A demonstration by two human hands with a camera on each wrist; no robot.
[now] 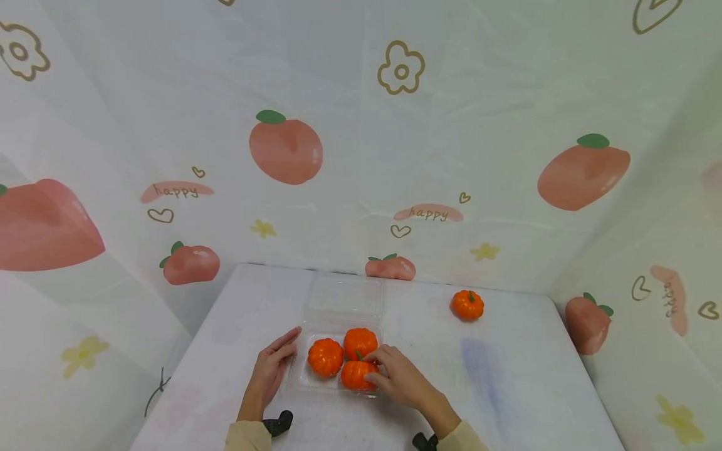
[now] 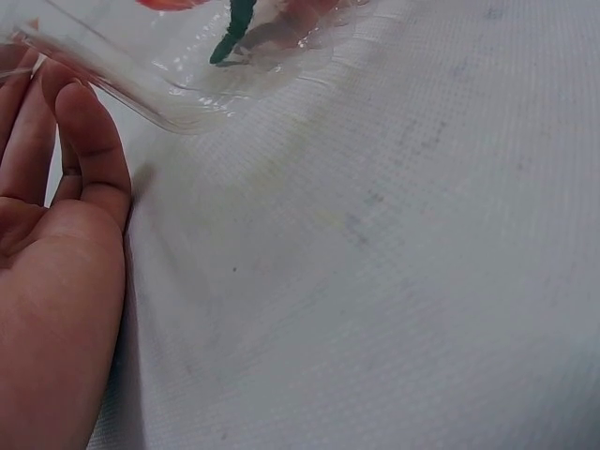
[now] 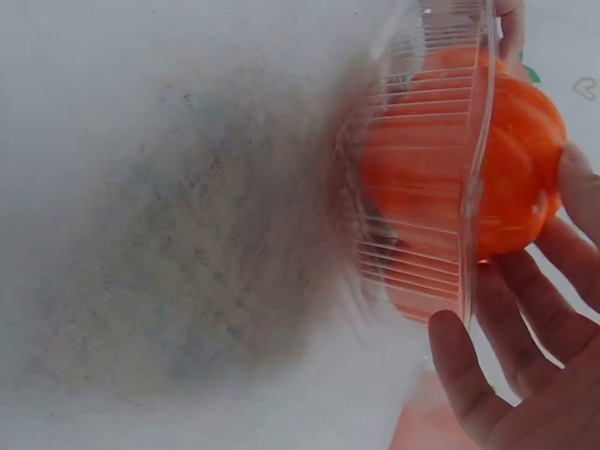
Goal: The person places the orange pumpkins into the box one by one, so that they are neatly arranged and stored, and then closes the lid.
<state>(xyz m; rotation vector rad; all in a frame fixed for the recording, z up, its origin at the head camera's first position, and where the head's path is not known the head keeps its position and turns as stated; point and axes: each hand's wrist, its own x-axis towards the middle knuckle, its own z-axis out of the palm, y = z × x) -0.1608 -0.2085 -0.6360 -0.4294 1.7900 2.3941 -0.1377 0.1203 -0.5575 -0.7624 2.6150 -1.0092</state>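
Observation:
A clear plastic clamshell box [image 1: 307, 379] lies on the table with its lid [image 1: 345, 297] folded back. Inside it sit an orange pumpkin [image 1: 325, 358] on the left, another pumpkin [image 1: 360, 342] at the back right, and a front-right pumpkin [image 1: 356, 376] with a green stem. My right hand [image 1: 402, 378] holds this front-right pumpkin between thumb and fingers; the right wrist view shows the held pumpkin [image 3: 511, 187] partly above the ribbed box wall. At the box's left side, my left hand [image 1: 269, 369] touches the rim with fairly straight fingers.
One more small pumpkin [image 1: 467, 305] stands near the table's back right. A white cloth covers the table [image 1: 429, 401]. Printed curtains [image 1: 350, 207] with fruit and flowers hang behind and at both sides.

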